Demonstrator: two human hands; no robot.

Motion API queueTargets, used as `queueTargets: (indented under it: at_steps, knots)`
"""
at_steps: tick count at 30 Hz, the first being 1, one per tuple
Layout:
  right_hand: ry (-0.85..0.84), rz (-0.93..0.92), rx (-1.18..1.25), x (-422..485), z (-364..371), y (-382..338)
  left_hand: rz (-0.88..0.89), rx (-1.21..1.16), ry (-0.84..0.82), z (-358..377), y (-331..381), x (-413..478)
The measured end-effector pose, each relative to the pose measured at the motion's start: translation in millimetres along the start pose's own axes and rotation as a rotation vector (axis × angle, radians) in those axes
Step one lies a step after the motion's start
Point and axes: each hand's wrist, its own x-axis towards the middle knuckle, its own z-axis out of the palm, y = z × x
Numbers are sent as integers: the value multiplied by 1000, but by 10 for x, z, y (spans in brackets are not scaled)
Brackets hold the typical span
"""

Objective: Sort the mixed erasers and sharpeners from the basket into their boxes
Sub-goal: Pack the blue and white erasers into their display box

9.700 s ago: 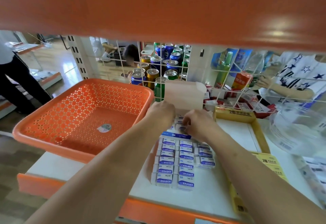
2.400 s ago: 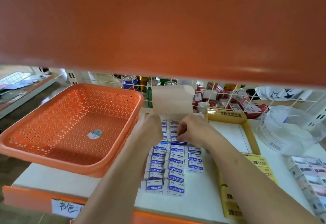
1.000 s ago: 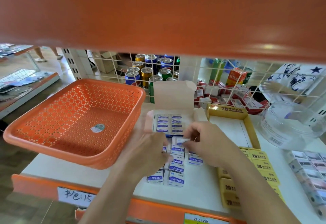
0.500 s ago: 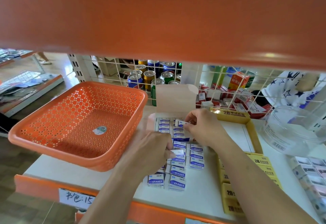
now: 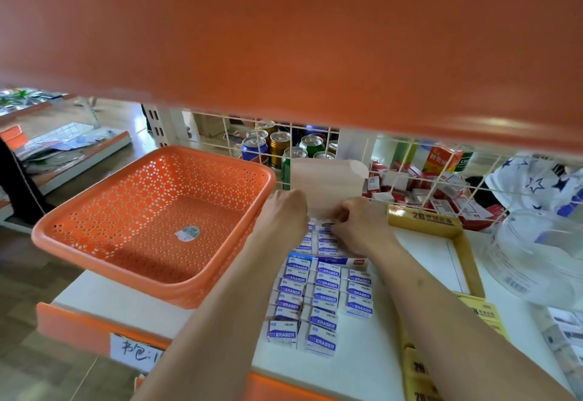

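Left hand [image 5: 284,214] has moved from roughly fourteen loose erasers [image 5: 325,298] to the one eraser box [image 5: 328,180], its grip hidden; right hand [image 5: 359,227] pinches an eraser [image 5: 328,226] there.

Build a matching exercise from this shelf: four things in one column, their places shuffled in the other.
Things:
1. orange basket
2. loose erasers
3. drink cans
4. yellow 2B box

Places:
a. behind the wire grid
b. in rows on the white shelf, towards its front
c. at the shelf's left end
d. at the shelf's back, right of the erasers

Pairs: 1-c, 2-b, 3-a, 4-d
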Motion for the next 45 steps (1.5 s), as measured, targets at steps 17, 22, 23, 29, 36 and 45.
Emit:
queueTargets:
  at_steps: [17,22,23,29,36,45]
  knots:
    - [45,-20,-75,62,80,-21,7,25,72,162,-60,181]
    - [20,-25,-108,23,27,-42,6,35,75,131,-35,130]
    - [5,-24,-105,8,9,-47,-1,25,72,120,-31,105]
    - [33,-79,1,-203,-250,-49,40,-57,54,-57,59,-217]
    - [-336,-29,-199,-609,-455,-52,63,24,7,-126,-105,-683]
    - [-276,-8,-293,-774,-241,-22,4,-73,-23,19,-157,-766]
